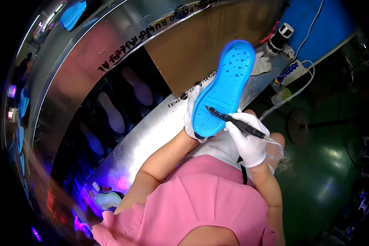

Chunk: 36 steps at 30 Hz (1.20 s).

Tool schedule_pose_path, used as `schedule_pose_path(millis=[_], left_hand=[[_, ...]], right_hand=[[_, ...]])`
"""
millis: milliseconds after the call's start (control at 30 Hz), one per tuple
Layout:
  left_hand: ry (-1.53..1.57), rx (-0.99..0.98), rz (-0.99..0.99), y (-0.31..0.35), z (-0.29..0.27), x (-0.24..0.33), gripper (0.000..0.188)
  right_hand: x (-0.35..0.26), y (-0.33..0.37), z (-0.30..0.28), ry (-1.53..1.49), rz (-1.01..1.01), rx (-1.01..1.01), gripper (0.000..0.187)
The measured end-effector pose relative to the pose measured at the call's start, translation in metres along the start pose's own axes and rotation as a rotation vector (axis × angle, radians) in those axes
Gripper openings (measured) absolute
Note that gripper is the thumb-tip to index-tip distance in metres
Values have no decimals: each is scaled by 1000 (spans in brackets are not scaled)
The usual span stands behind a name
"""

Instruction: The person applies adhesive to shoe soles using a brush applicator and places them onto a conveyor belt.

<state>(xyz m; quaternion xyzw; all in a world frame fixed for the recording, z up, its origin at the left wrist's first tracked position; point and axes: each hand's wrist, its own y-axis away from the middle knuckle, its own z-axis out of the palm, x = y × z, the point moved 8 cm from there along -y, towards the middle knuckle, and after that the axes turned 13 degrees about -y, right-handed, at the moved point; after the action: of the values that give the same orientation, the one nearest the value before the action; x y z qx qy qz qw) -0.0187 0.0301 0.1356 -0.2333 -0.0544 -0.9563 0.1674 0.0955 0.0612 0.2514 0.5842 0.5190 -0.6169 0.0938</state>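
Observation:
A bright blue shoe sole is held up before me, its wide end dotted with small holes and the other end marked with ridges. My left hand, in a white glove, grips it by the left edge and lower end; part of the fingers is hidden behind it. In my white-gloved right hand is a black pen-shaped tool with a pale cable at its back end. The dark tip of that tool meets or hovers just over the sole's ridged part; contact is hard to tell.
Past the metal bench edge, pale soles lie in a dark, purple-lit opening. A cardboard sheet stands beyond. At the back right are a spare white glove, a black-and-white cylinder and a looping cable. Another blue sole sits far left.

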Motion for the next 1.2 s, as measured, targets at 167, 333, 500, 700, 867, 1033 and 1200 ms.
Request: schedule_pose_path(millis=[167, 333, 500, 700, 867, 1033, 1200], left_hand=[[232, -430, -425, 1, 15, -1, 94], [-261, -203, -415, -5, 0, 11, 80], [-853, -298, -295, -14, -23, 30, 60], [-887, 46, -449, -9, -24, 43, 37], [-804, 68, -433, -2, 8, 56, 33], [-977, -174, -64, -6, 23, 77, 40], [-963, -400, 106, -40, -37, 63, 50]], right_hand=[[-27, 16, 33, 382, -148, -567, 19], [4, 1, 13, 19, -63, -372, 19], [-21, 2, 22, -24, -69, -363, 17], [-29, 9, 26, 277, -86, -521, 28], [-28, 4, 15, 255, -48, -452, 27], [-29, -8, -5, 142, -50, -282, 24], [-52, 2, 19, 337, -60, -557, 26]])
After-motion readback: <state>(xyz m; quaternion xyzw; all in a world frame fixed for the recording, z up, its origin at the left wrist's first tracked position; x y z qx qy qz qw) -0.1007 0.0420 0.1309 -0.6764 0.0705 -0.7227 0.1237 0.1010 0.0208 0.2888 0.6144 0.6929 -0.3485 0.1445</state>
